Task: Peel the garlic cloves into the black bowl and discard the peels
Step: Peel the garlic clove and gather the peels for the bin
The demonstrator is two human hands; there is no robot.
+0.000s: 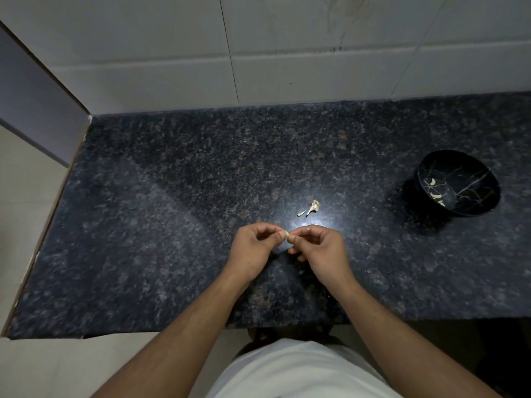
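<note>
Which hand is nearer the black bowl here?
Right. The right hand is closer to the black bowl, which sits off to its right; the left hand is farther away. Both pinch a garlic clove.

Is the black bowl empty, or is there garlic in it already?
Not empty. The black bowl stands upright on the counter, and a few pale peeled cloves lie inside it.
</note>
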